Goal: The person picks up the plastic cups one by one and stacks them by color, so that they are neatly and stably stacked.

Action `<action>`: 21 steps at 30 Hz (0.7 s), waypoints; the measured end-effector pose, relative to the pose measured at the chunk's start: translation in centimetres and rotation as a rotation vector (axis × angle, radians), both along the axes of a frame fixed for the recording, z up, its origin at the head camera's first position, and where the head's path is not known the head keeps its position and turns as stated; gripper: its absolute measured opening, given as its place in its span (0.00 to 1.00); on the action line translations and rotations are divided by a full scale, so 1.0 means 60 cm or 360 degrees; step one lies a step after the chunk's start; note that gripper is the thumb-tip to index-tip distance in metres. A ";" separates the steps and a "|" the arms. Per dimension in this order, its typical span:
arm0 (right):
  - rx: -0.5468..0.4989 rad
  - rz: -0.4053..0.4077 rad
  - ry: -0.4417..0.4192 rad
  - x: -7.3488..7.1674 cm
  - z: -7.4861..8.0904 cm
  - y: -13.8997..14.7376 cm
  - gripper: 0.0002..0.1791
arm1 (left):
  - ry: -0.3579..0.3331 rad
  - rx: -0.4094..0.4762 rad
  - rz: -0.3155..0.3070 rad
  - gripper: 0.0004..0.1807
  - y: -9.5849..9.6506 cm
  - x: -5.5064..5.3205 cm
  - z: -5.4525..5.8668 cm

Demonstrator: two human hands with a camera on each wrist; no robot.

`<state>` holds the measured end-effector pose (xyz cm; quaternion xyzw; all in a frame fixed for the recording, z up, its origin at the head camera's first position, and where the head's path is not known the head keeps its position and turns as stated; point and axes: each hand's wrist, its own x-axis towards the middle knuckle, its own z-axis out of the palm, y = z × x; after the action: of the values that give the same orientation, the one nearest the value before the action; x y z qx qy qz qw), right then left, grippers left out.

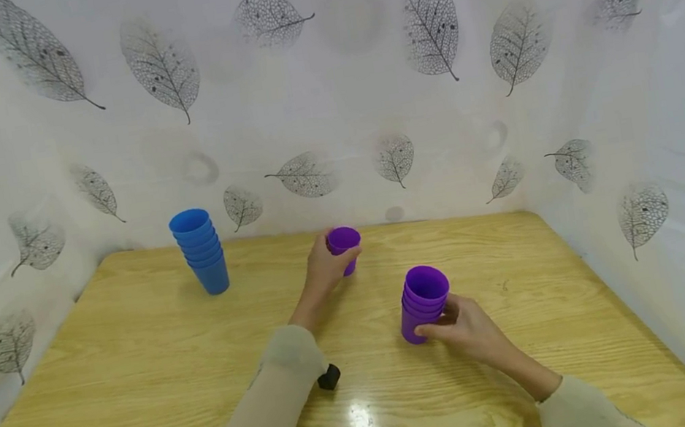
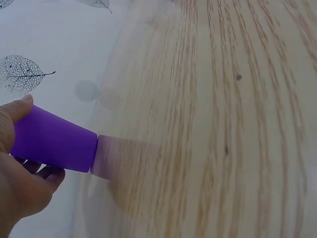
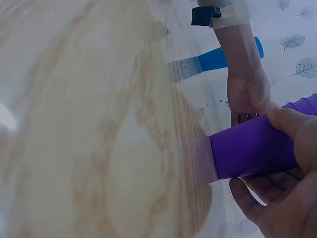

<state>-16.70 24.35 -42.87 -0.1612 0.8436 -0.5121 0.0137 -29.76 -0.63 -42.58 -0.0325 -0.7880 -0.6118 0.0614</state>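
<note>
Toward the back of the table, my left hand (image 1: 323, 264) grips a single purple cup (image 1: 344, 240) by its sides, thumb on one side and fingers on the other. In the left wrist view that purple cup (image 2: 57, 140) stands upright with its base at the tabletop. My right hand (image 1: 471, 329) holds a stack of several nested purple cups (image 1: 420, 311), nearer to me and further right. The right wrist view shows the thumb and fingers around the lowest purple cup (image 3: 255, 147) of that stack, its base at the tabletop. Each cup's mouth faces up.
A tall stack of several nested blue cups (image 1: 209, 263) stands at the back left of the wooden table (image 1: 143, 391). A white curtain (image 1: 325, 98) with a leaf print closes off the back and both sides.
</note>
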 end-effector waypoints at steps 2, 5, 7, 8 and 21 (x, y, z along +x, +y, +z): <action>-0.0004 0.0000 -0.0004 0.001 -0.001 0.000 0.26 | -0.0004 -0.0007 -0.0005 0.38 -0.002 0.003 0.001; 0.0001 -0.0002 0.0001 0.001 -0.002 0.000 0.26 | -0.0021 -0.0018 -0.0023 0.39 -0.007 0.008 0.005; 0.0003 -0.0002 0.0004 0.001 -0.002 0.001 0.26 | -0.0031 -0.0033 -0.0031 0.39 -0.011 0.012 0.007; 0.0003 0.0001 0.0004 0.002 -0.002 0.001 0.26 | -0.0035 -0.0043 -0.0036 0.39 -0.013 0.014 0.008; 0.0000 0.0015 0.0007 0.001 -0.001 0.000 0.26 | -0.0004 -0.0155 -0.0103 0.40 -0.042 0.044 0.028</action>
<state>-16.64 24.35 -42.93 -0.1662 0.8427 -0.5118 0.0144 -27.13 -3.15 -40.92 -0.0602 -0.8154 -0.5744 0.0391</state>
